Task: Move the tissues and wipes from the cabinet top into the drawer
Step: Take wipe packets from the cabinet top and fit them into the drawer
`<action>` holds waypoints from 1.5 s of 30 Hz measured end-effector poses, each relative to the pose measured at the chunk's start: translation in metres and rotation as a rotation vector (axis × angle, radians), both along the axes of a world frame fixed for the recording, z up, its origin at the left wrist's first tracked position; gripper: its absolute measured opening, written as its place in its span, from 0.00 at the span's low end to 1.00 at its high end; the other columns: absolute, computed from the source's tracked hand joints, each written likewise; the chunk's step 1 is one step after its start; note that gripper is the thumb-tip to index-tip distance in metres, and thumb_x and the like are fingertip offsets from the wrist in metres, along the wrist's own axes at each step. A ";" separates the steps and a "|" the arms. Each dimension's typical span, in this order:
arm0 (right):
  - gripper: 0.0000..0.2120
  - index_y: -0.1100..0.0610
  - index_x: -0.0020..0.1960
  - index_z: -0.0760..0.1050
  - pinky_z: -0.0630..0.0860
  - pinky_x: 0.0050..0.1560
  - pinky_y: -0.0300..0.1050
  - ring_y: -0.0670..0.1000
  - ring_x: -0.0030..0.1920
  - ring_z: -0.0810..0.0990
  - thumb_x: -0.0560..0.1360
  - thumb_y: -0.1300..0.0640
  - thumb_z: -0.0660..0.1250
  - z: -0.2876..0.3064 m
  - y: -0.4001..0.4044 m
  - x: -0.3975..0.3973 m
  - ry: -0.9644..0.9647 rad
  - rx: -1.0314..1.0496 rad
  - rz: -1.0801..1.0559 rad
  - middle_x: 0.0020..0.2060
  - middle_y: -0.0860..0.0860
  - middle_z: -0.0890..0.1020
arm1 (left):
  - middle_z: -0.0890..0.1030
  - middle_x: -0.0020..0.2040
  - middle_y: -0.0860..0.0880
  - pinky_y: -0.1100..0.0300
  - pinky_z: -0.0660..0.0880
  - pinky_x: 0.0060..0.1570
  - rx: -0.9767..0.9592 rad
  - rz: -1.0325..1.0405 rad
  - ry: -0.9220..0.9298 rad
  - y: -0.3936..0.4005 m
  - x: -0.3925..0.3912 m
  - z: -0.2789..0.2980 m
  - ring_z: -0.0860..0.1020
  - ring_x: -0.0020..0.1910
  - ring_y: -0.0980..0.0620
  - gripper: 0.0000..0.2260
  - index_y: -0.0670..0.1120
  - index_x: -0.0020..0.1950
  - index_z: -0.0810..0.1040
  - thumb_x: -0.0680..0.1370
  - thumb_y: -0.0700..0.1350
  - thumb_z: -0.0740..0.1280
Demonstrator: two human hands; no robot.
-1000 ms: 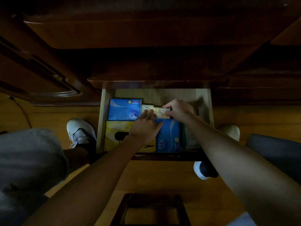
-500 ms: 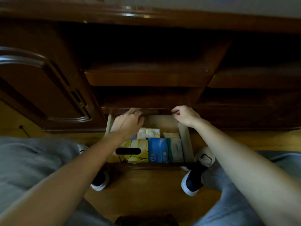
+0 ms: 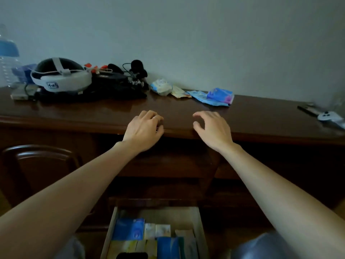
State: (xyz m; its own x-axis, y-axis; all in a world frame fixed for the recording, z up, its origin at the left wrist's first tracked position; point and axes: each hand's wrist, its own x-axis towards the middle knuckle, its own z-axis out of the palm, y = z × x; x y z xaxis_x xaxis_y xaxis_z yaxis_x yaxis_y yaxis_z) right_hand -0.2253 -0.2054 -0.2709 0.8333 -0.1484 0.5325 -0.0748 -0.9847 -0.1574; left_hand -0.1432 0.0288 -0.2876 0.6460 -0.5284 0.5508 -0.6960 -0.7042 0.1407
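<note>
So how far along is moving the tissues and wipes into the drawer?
Partly done: several packs lie in the open drawer. Both hands, left and right, are empty over the cabinet top. Left: white pack, small packet, blue pack.

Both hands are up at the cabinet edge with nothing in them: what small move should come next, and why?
Probably the right hand reaches forward to the blue packet. It lies nearest that hand, both hands are empty, packets remain on the cabinet top, and the drawer stands open.
</note>
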 end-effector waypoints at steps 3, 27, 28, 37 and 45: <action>0.23 0.48 0.68 0.76 0.75 0.58 0.50 0.52 0.64 0.78 0.83 0.37 0.54 -0.003 -0.006 0.022 0.158 -0.075 -0.052 0.64 0.47 0.81 | 0.83 0.56 0.49 0.52 0.77 0.48 0.042 0.052 0.026 -0.010 0.021 0.008 0.77 0.59 0.47 0.18 0.49 0.57 0.84 0.83 0.56 0.58; 0.34 0.46 0.82 0.56 0.47 0.79 0.61 0.53 0.81 0.55 0.80 0.33 0.41 0.001 -0.067 0.305 0.523 -0.100 -0.042 0.81 0.50 0.60 | 0.62 0.79 0.42 0.43 0.55 0.76 0.253 0.159 0.224 -0.140 0.291 0.017 0.59 0.78 0.43 0.28 0.49 0.72 0.74 0.80 0.62 0.52; 0.35 0.47 0.82 0.57 0.47 0.79 0.60 0.53 0.81 0.56 0.80 0.33 0.41 0.000 -0.067 0.307 0.514 -0.097 -0.041 0.81 0.50 0.61 | 0.69 0.74 0.41 0.44 0.60 0.73 0.259 0.163 0.218 -0.143 0.295 0.018 0.67 0.72 0.42 0.28 0.46 0.69 0.77 0.80 0.62 0.52; 0.30 0.53 0.78 0.65 0.57 0.76 0.55 0.59 0.77 0.64 0.83 0.39 0.47 0.009 -0.043 0.251 0.518 -0.024 -0.055 0.78 0.55 0.67 | 0.78 0.64 0.43 0.51 0.67 0.65 0.213 0.053 0.183 -0.114 0.229 0.019 0.75 0.60 0.44 0.19 0.42 0.63 0.78 0.82 0.52 0.56; 0.17 0.39 0.65 0.80 0.74 0.47 0.47 0.56 0.55 0.82 0.80 0.50 0.61 0.010 0.012 0.108 0.111 0.011 -0.078 0.59 0.50 0.84 | 0.81 0.58 0.45 0.53 0.72 0.62 0.009 -0.002 0.144 -0.048 0.076 0.020 0.76 0.59 0.45 0.14 0.43 0.60 0.80 0.80 0.47 0.61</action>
State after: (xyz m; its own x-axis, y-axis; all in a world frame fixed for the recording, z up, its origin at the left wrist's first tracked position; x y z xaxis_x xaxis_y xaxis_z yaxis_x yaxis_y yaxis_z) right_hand -0.1173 -0.1934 -0.2606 0.8728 -0.2202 0.4356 -0.1683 -0.9735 -0.1551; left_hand -0.0674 -0.0193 -0.2675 0.7172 -0.5342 0.4474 -0.6702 -0.7046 0.2331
